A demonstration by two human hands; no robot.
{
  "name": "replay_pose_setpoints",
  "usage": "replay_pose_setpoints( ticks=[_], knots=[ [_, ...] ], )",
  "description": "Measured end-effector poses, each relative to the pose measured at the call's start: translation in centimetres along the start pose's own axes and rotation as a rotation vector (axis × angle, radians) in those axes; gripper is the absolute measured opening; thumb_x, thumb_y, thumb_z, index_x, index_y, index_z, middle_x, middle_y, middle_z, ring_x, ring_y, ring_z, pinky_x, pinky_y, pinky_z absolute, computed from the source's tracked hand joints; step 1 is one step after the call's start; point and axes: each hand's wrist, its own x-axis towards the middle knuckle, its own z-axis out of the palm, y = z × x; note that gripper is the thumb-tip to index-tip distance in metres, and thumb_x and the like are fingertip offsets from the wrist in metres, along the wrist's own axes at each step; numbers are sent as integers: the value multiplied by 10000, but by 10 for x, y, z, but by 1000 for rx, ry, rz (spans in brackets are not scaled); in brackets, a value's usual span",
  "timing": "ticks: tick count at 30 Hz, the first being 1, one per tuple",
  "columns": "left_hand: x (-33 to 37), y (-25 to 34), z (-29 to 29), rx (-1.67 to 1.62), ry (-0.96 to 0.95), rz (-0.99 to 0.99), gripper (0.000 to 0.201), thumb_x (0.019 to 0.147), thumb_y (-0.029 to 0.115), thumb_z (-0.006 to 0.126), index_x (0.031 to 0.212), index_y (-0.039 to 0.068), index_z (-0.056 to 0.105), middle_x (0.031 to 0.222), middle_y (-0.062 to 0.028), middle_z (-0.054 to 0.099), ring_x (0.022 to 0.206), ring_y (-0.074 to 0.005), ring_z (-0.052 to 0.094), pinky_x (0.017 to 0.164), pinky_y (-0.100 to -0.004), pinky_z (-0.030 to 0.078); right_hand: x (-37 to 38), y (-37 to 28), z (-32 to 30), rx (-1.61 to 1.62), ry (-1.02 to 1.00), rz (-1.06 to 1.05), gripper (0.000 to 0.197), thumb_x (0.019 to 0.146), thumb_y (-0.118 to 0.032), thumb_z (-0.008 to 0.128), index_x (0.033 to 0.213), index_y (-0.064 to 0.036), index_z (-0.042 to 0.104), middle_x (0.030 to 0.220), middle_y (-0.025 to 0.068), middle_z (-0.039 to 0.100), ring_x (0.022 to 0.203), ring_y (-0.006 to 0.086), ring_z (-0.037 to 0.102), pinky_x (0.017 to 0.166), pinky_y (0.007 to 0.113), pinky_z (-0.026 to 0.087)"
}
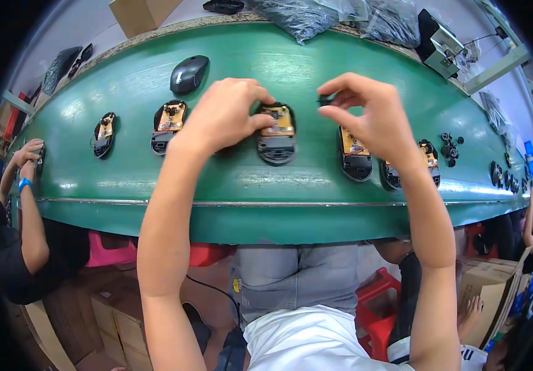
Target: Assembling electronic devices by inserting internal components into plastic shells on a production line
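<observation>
An opened computer mouse (pixel 277 145) with a black base and a tan circuit board lies on the green work surface in front of me. My left hand (pixel 229 114) is closed on its upper left side, thumb and index finger over the board. To the right, my right hand (pixel 365 108) is raised and pinches a small black part (pixel 324 100), too small to identify. Below that hand lies another opened mouse (pixel 356 157), with more opened mice partly hidden behind my right forearm. Another opened mouse (pixel 169 127) is left of my left hand.
The green belt-like surface (pixel 229 179) has a metal strip along its near side. A whole black mouse (pixel 189 74) and a farther opened mouse (pixel 104 135) lie left. Small black wheels (pixel 450 148) are piled right. Plastic bags (pixel 303 18) lie along the back; co-workers sit at both sides.
</observation>
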Motion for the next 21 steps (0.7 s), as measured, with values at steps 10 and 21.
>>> replay_pose_setpoints(
  ticks=[10, 21],
  knots=[
    [-1, 32, 24, -111, 111, 21, 244, 773, 175, 816, 943, 29, 720, 941, -130, 720, 929, -354, 680, 805, -449, 536, -8, 7, 26, 3, -102, -77, 224, 807, -90, 796, 997, 6, 728, 919, 154, 745, 853, 281, 736, 796, 373, 579],
    [-4, 24, 43, -177, 198, 45, 192, 761, 145, 738, 893, 19, 679, 903, -160, 681, 890, -347, 674, 789, -436, 534, -9, 0, 30, -193, -83, -125, 197, 788, -117, 807, 955, -21, 767, 911, 155, 723, 875, 327, 707, 784, 398, 552]
  ],
)
